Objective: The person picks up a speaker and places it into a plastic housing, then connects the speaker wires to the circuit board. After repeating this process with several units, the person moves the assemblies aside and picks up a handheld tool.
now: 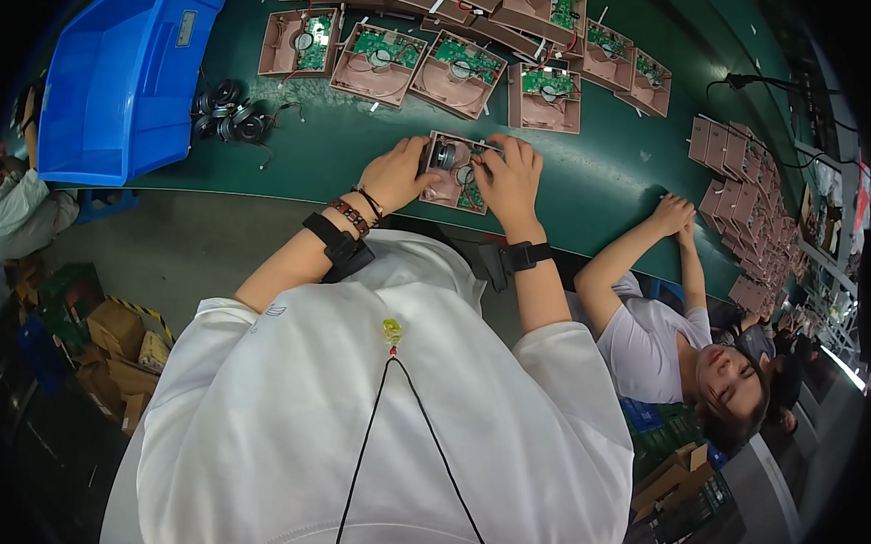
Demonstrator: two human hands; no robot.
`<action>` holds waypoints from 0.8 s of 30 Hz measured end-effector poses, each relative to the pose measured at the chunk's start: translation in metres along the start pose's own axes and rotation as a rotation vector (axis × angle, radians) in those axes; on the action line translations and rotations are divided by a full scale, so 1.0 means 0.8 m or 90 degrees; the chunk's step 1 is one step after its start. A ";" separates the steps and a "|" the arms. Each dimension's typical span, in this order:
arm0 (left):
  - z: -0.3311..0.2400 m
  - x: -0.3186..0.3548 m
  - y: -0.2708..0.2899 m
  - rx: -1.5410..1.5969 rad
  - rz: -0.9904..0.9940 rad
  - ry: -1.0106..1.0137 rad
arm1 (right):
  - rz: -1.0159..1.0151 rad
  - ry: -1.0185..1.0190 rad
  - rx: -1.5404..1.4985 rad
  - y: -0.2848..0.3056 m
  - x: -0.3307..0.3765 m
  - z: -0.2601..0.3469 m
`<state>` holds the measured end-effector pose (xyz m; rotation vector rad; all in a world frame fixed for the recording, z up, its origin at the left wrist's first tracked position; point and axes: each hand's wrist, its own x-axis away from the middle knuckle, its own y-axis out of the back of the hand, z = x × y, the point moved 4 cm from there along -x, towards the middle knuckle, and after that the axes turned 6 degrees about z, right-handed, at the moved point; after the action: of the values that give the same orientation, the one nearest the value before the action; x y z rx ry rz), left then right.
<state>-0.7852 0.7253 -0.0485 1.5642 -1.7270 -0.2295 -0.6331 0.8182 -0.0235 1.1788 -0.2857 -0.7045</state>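
A pinkish-brown plastic casing [441,193] lies at the table's near edge between my hands, with a green circuit board and thin wires partly visible inside. My left hand [397,175] curls around a round black-and-silver speaker [444,156] at the casing's left side, thumb below and fingers above. Over the right part of the casing, my right hand [512,182] has its thumb and fingers bent together near the wires; what they pinch is hidden. Several black speakers [232,118] with wire leads sit in a cluster farther left.
Beyond my hands stand several open casings with green boards [378,61], some stacked. A blue bin [115,98] is at the far left of the green table [339,158]. Many closed casings [745,206] are piled at right, near a co-worker's clasped hands [675,217].
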 end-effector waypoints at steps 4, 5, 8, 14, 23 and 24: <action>0.003 -0.001 -0.002 0.007 -0.008 -0.007 | 0.012 -0.054 -0.027 -0.004 -0.004 0.001; 0.003 -0.001 -0.003 0.010 -0.011 -0.010 | 0.014 -0.101 -0.036 -0.007 -0.003 0.000; 0.003 -0.002 -0.002 0.012 -0.001 0.001 | 0.006 -0.205 -0.051 -0.017 0.006 0.007; 0.005 -0.003 -0.008 0.030 -0.002 0.006 | -0.047 -0.395 -0.073 -0.023 0.016 0.017; 0.012 -0.006 -0.009 0.008 -0.005 0.004 | -0.012 -0.258 -0.039 -0.016 0.011 0.006; 0.011 -0.005 -0.008 0.015 -0.007 0.006 | -0.021 -0.238 -0.029 -0.014 0.011 0.008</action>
<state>-0.7862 0.7245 -0.0604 1.5902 -1.7205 -0.2078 -0.6337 0.8059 -0.0324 1.0061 -0.5601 -0.9557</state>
